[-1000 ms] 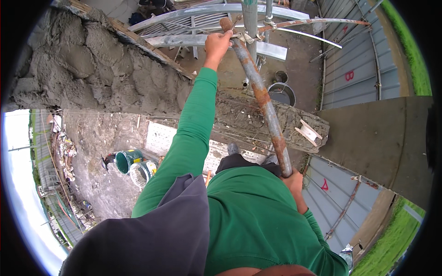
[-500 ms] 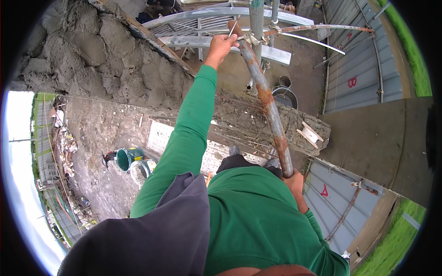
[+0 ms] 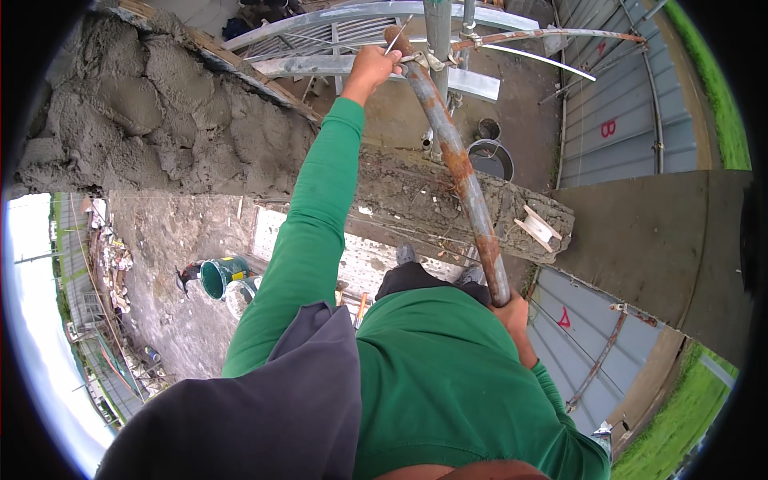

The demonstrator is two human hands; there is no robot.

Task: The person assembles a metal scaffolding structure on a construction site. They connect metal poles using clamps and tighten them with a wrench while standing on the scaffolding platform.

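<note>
A long, rusty metal pipe (image 3: 458, 160) slants across in front of me, its far end beside a grey upright pole (image 3: 438, 36). Pale tie material (image 3: 422, 61) is wrapped where pipe and pole meet. My left hand (image 3: 373, 70), arm stretched out, is at the pipe's far end with its fingers pinched on a thin metal rod (image 3: 399, 34). Whether those fingers also touch the pipe is hard to see. Close to my body, my right hand (image 3: 513, 318) is closed around the pipe's near end; part of its fingers is hidden.
Lumpy wet mortar (image 3: 160, 104) covers a surface at the upper left. A wooden spool (image 3: 538, 228) lies on a mortar-caked ledge (image 3: 400, 188). Buckets (image 3: 214, 278) stand lower left, and a round tub (image 3: 490, 160) sits below the pole. Metal sheeting (image 3: 624, 120) lines the right.
The view has shifted slightly, so the pole, the pipe's far end and my left hand appear a little farther left. Both hands keep their holds.
</note>
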